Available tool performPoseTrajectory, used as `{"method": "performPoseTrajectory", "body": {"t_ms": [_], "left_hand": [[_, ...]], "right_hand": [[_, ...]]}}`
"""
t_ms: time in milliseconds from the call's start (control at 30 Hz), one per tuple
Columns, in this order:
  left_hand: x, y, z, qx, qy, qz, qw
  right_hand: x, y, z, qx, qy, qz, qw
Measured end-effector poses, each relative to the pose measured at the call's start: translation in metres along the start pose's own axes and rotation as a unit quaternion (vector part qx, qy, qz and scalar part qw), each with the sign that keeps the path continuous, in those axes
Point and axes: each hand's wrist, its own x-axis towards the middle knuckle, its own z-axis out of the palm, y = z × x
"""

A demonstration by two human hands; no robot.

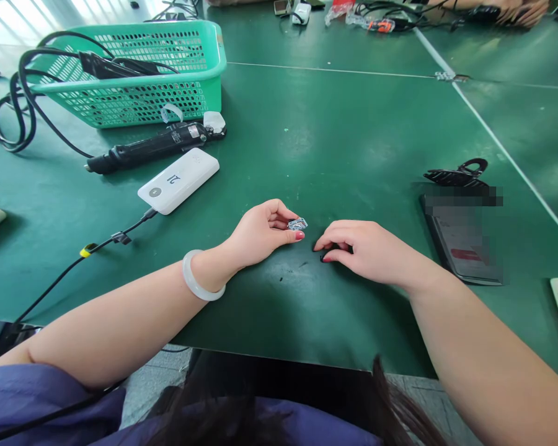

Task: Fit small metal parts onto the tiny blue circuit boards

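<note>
Between thumb and fingertips, my left hand (265, 234) holds a small, flat silvery piece (298, 224) with a fine pattern; its exact kind is too small to make out. A white bangle (196, 279) circles the left wrist. My right hand (360, 248) is just to the right, low over the table, with its fingers curled and the thumb and index finger drawn towards each other. A tiny dark bit (322, 256) shows at its thumb tip; whether it is gripped or only touched is hard to tell. A gap separates the two hands.
A green basket (134, 102) with black cables stands at the back left. Before it lie a black electric screwdriver (153, 147) and a white power bank (179, 181) with a cable. At right are a dark phone (462, 241) and black hair claw (460, 173). Another person's hands (521, 11) rest far right.
</note>
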Motion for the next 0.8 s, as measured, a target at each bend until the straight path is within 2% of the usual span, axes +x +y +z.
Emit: {"method": "performPoseTrajectory", "body": {"t_ms": [133, 233, 300, 367, 533, 667, 800], "left_hand": [[0.001, -0.001, 0.000, 0.009, -0.002, 0.001, 1.000], [0.001, -0.001, 0.001, 0.014, -0.003, 0.006, 1.000], [0.001, -0.002, 0.001, 0.013, -0.008, 0.008, 1.000], [0.000, -0.002, 0.001, 0.014, -0.018, 0.009, 1.000], [-0.001, -0.002, 0.002, 0.024, -0.031, 0.024, 0.999], [-0.001, -0.003, 0.002, 0.042, -0.039, 0.031, 0.998], [-0.001, -0.003, 0.003, 0.054, -0.049, 0.042, 0.996]], "right_hand": [[0.000, 0.001, 0.000, -0.006, -0.019, -0.010, 1.000], [0.001, 0.002, 0.002, -0.014, -0.003, -0.022, 1.000], [0.000, 0.002, 0.002, -0.016, 0.038, -0.028, 0.999], [0.000, 0.000, 0.004, -0.017, 0.105, -0.031, 0.994], [0.000, -0.009, 0.011, -0.029, 0.253, -0.053, 0.966], [0.002, -0.011, 0.017, -0.080, 0.306, -0.109, 0.942], [0.004, -0.011, 0.020, -0.141, 0.309, -0.146, 0.929]]}}
